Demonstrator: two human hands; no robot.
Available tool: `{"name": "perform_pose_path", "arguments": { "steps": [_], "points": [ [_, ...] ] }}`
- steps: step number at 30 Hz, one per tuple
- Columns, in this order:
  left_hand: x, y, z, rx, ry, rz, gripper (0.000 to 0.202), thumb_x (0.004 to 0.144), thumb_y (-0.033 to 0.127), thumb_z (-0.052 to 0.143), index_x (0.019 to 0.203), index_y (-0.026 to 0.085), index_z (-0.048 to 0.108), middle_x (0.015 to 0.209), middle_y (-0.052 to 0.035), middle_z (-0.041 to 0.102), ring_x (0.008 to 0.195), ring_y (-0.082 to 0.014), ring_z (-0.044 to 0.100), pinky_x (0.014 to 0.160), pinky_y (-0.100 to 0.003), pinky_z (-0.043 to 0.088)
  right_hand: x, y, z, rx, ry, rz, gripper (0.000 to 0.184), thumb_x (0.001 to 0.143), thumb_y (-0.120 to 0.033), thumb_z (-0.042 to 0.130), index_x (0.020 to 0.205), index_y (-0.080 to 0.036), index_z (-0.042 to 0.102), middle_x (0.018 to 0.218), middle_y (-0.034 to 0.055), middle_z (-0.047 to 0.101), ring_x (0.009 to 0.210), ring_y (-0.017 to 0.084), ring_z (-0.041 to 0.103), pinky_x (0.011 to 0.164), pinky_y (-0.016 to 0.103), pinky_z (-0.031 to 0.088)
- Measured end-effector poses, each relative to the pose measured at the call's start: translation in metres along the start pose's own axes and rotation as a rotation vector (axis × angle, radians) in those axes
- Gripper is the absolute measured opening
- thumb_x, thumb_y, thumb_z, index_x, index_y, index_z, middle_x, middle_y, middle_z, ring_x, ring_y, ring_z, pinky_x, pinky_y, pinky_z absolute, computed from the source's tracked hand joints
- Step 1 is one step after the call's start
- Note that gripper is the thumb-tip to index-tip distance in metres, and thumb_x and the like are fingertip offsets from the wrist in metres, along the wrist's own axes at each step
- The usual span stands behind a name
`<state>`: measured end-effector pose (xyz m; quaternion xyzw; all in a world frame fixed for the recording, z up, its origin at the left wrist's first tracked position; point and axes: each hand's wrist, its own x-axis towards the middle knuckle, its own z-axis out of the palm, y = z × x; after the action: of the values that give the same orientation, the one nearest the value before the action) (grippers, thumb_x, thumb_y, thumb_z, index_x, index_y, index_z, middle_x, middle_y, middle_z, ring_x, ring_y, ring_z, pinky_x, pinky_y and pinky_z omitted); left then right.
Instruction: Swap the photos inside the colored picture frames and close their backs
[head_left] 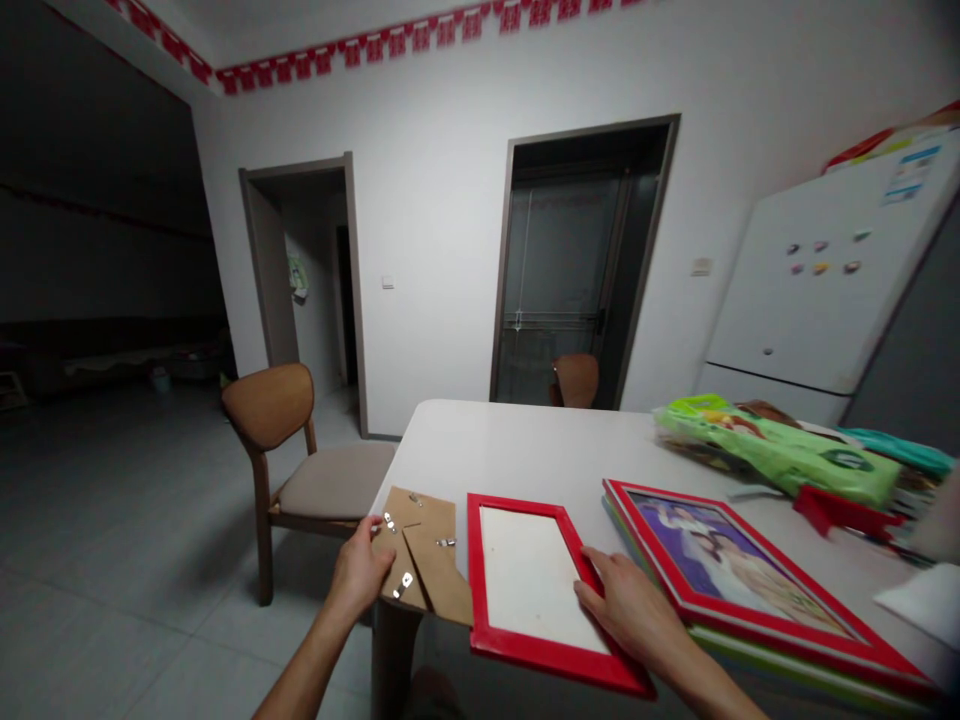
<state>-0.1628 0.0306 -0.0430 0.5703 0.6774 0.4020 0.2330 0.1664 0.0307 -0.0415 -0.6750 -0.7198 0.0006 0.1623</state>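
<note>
At the table's near left corner, my left hand (364,568) grips the left edge of a brown picture frame backing board (442,519). The board has several metal clips and hangers, and a slanted stand flap. Right beside it lies a red picture frame (478,560) with a white panel (517,562) inside its border. My right hand (626,600) is closed on the frame's right side, fingers over the rim and onto the panel. The frame's near end reaches past the table edge. Farther right, a larger red-framed photo (739,570) lies on a stack of other frames.
The white table (510,440) has rounded corners. Green plastic packaging (787,450) and a red item (844,512) lie at its right side. A wooden chair (270,410) stands left, another chair (577,380) behind. A white refrigerator (817,290) is at the right wall.
</note>
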Motion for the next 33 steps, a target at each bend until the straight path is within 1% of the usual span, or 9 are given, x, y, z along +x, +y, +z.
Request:
{"name": "perform_pose_path", "arguments": {
  "steps": [6,9,12,15,18,22,26,30,33],
  "points": [
    [-0.006,0.001,0.000,0.296,0.034,0.053,0.043,0.064,0.014,0.054,0.106,0.017,0.045,0.107,-0.0070,0.053,0.103,-0.0206,0.044,0.085,-0.029,0.031,0.004,-0.003,0.004,0.062,-0.002,0.058,0.046,0.069,-0.018,0.038,0.113,-0.007,0.044,0.089,0.0161,0.059,0.081,0.023,0.056,0.070,0.030,0.037],
    [-0.010,0.011,0.004,0.336,0.053,0.109,0.041,0.068,0.014,0.048,0.108,0.016,0.044,0.109,-0.0078,0.052,0.105,-0.0207,0.043,0.087,-0.031,0.031,0.005,-0.005,-0.005,0.221,0.017,0.141,0.054,0.065,-0.016,0.040,0.117,-0.003,0.039,0.086,0.0169,0.060,0.076,0.023,0.057,0.068,0.031,0.038],
    [-0.025,0.036,0.022,0.290,0.046,0.211,0.039,0.071,0.015,0.044,0.110,0.015,0.043,0.113,-0.0069,0.049,0.108,-0.0180,0.041,0.092,-0.029,0.029,0.004,-0.013,-0.021,0.713,-0.099,0.311,0.063,0.065,-0.018,0.040,0.125,-0.006,0.027,0.071,0.0091,0.062,0.057,0.018,0.057,0.058,0.029,0.041],
    [-0.049,0.072,0.050,0.075,-0.104,0.409,0.040,0.070,0.021,0.049,0.110,0.016,0.045,0.111,-0.0073,0.050,0.106,-0.0192,0.042,0.092,-0.031,0.031,-0.001,-0.027,-0.040,1.282,-0.215,0.390,0.073,0.064,-0.017,0.041,0.131,-0.018,0.011,0.063,0.0008,0.061,0.048,0.015,0.056,0.051,0.028,0.043],
    [-0.072,0.106,0.076,-0.055,-0.233,0.533,0.053,0.066,0.027,0.059,0.114,0.016,0.042,0.121,-0.0098,0.043,0.112,-0.0222,0.037,0.095,-0.035,0.031,-0.006,-0.040,-0.056,1.495,-0.207,0.334,0.079,0.061,-0.015,0.046,0.131,-0.024,0.009,0.057,-0.0035,0.059,0.048,0.015,0.056,0.052,0.028,0.044],
    [-0.082,0.133,0.089,0.005,-0.210,0.718,0.054,0.065,0.025,0.060,0.115,0.013,0.041,0.119,-0.0130,0.045,0.110,-0.0257,0.039,0.093,-0.041,0.033,-0.006,-0.043,-0.062,1.460,-0.164,0.270,0.082,0.060,-0.017,0.054,0.131,-0.019,0.013,0.051,-0.0053,0.056,0.049,0.014,0.055,0.051,0.025,0.044],
    [-0.077,0.138,0.075,0.049,-0.113,0.872,0.037,0.074,0.013,0.043,0.110,0.015,0.043,0.096,-0.0083,0.057,0.087,-0.0195,0.052,0.079,-0.035,0.044,0.001,-0.035,-0.052,1.320,-0.127,0.229,0.077,0.060,-0.019,0.055,0.129,-0.013,0.020,0.055,-0.0037,0.057,0.050,0.011,0.054,0.051,0.022,0.042],
    [-0.062,0.123,0.045,-0.084,0.115,0.674,0.034,0.075,0.012,0.038,0.108,0.016,0.043,0.087,-0.0055,0.055,0.075,-0.0151,0.054,0.068,-0.028,0.046,0.009,-0.021,-0.037,0.866,-0.055,0.215,0.061,0.063,-0.018,0.046,0.123,-0.010,0.034,0.058,-0.0003,0.059,0.049,0.012,0.054,0.051,0.023,0.041],
    [-0.051,0.094,0.026,-0.157,0.173,0.438,0.032,0.072,0.017,0.042,0.104,0.017,0.045,0.076,-0.0009,0.054,0.063,-0.0133,0.054,0.058,-0.024,0.045,0.012,-0.012,-0.025,0.511,0.025,0.130,0.052,0.064,-0.016,0.041,0.115,-0.008,0.044,0.087,0.0114,0.064,0.073,0.018,0.059,0.066,0.026,0.042]
  ]
}}
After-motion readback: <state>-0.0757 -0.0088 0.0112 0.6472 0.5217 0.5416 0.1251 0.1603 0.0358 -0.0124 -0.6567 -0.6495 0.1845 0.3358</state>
